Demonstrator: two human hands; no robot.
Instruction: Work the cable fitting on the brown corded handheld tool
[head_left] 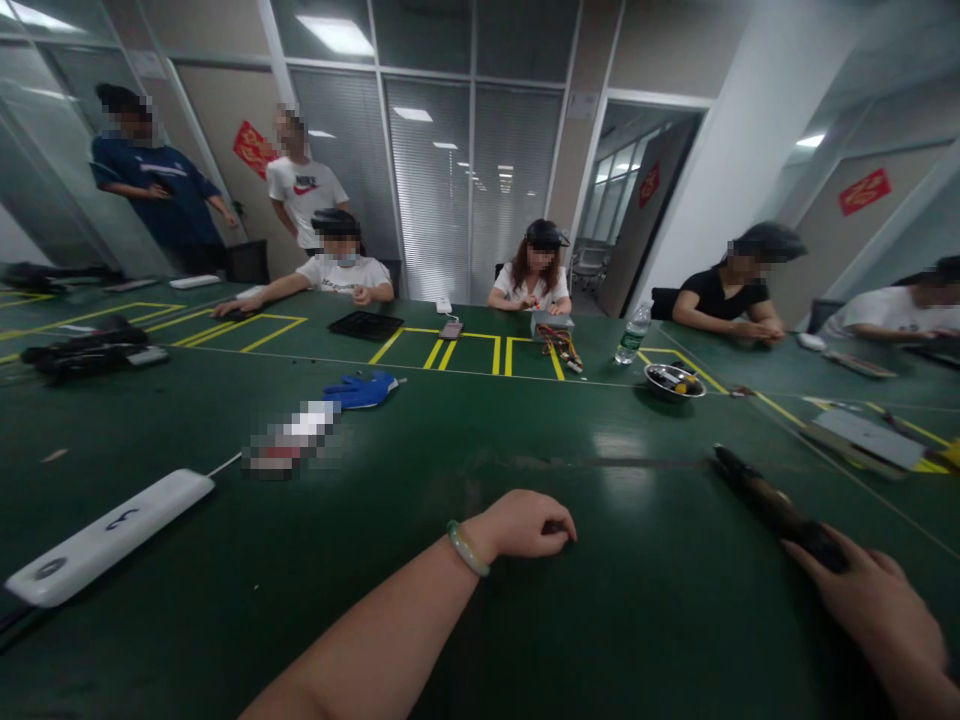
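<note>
My left hand (525, 525) rests on the green tabletop (360, 600) near the middle, its fingers curled in and nothing visible in them. A pale green bangle (466, 548) circles that wrist. At the right, my right hand (874, 595) is closed round the near end of a long dark hand tool (772, 505). This tool points away from me and to the left, with a black tip and a brownish middle. Its exact kind is unclear, and my palm hides part of the handle.
A white power strip (112, 540), a blue glove (364, 390) and a metal bowl (675, 383) of small items lie on the table. Beyond stand a water bottle (632, 335), a black tray (366, 325) and a grey box with wires (553, 325). Several people sit or stand opposite.
</note>
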